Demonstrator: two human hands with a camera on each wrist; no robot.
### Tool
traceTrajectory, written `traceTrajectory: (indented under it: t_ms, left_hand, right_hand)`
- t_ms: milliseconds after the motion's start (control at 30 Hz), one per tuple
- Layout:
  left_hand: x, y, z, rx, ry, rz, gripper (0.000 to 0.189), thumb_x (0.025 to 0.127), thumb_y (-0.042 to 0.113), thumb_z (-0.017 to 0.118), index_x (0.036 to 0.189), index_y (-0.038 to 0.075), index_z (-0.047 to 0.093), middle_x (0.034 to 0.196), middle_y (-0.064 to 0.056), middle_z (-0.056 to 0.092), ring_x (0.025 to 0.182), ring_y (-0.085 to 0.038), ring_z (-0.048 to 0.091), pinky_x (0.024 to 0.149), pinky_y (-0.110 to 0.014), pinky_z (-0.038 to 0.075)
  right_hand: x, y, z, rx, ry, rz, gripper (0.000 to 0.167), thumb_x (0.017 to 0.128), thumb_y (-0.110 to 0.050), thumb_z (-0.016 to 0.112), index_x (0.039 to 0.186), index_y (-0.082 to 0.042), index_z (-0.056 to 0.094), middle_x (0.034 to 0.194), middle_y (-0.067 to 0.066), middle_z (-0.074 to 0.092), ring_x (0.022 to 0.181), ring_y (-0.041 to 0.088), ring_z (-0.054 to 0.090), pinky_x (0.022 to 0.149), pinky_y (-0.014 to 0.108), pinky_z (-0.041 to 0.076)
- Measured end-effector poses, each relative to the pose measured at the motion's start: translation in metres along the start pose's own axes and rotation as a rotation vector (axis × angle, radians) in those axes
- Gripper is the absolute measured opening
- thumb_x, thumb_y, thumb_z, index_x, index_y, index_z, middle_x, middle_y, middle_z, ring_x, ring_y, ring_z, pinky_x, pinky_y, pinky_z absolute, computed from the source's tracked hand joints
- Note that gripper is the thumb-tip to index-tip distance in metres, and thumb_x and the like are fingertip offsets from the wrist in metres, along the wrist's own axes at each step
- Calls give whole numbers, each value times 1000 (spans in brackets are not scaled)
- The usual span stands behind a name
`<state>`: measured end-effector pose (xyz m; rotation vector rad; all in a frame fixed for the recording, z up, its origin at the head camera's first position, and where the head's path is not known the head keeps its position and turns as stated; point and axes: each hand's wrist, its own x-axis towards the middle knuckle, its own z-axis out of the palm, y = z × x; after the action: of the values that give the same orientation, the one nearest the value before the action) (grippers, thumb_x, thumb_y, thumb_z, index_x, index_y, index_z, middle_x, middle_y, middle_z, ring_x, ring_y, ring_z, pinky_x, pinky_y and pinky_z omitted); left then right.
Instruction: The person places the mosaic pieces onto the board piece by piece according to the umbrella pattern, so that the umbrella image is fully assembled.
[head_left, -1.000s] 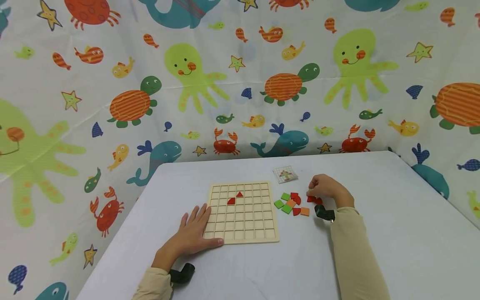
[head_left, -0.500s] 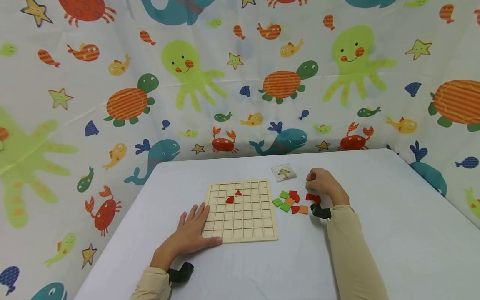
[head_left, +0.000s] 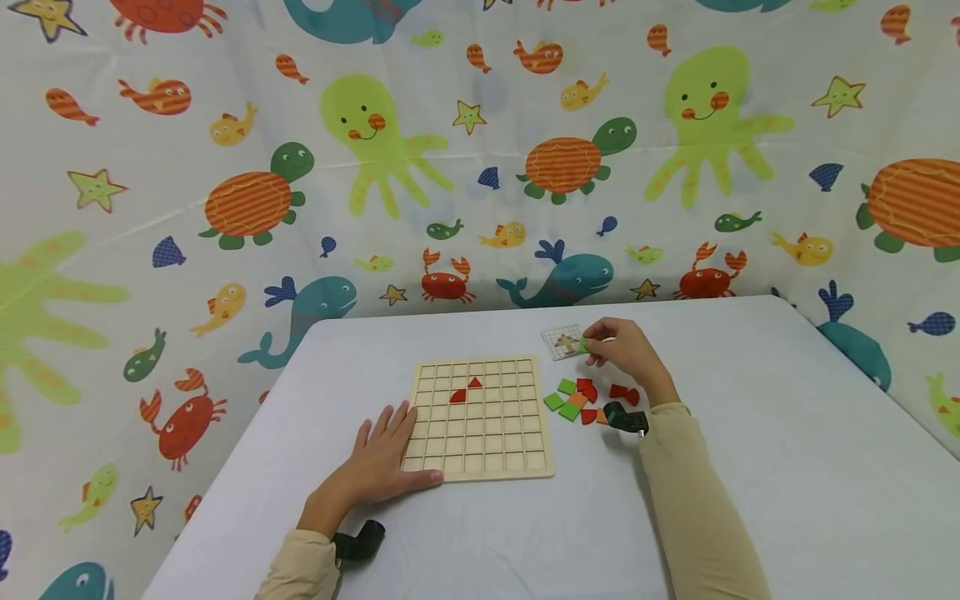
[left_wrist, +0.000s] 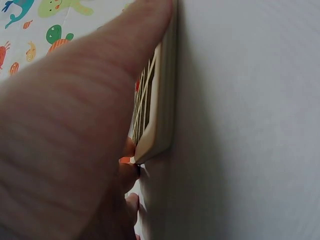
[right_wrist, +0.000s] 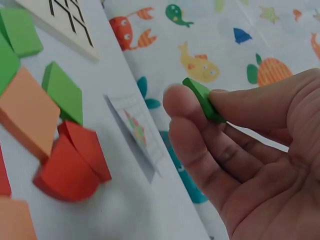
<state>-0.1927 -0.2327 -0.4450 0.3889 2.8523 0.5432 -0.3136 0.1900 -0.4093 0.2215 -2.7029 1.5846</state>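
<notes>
A pale wooden grid board (head_left: 480, 433) lies on the white table. Two red pieces sit in its cells: a triangle (head_left: 476, 382) and a quarter circle (head_left: 458, 396). My left hand (head_left: 378, 462) rests with spread fingers along the board's left edge, its thumb at the near-left corner. Between thumb and fingertips, my right hand (head_left: 622, 346) pinches a small green tile (right_wrist: 202, 100), held above the table beside the pattern card (head_left: 557, 337). Fingers partly cover the tile, so I cannot tell its full shape.
Right of the board lie loose green tiles (head_left: 569, 412), orange tiles (head_left: 577, 400) and red pieces (head_left: 588, 417). More red pieces (head_left: 624, 393) lie farther right, below the right hand. A sea-animal cloth (head_left: 480, 183) hangs behind the table.
My right hand has lifted a green tile from near the red pieces at the right and moved up and left to the card. The left hand stays on the board.
</notes>
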Motion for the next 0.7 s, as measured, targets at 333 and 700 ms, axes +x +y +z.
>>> traceTrajectory:
  t_ms: [333, 700]
  left_hand:
    - [-1, 2, -3, -2, 4, 9, 125, 86, 72, 76, 169, -4, 20, 176, -23, 13, 162, -46, 2, 125, -68, -2]
    - [0, 1, -2, -22, -7, 15, 125, 86, 72, 75, 169, -3, 20, 177, -22, 12, 162, -46, 1, 124, -68, -3]
  right_hand:
    - [6, -23, 19, 224, -28, -55, 26, 109, -5, 61, 129, 11, 65, 122, 26, 66, 90, 24, 78, 90, 30, 61]
    - [4, -53, 55, 336, -58, -184, 19, 106, -4, 67, 118, 10, 70, 98, 23, 73, 76, 24, 72, 74, 27, 60]
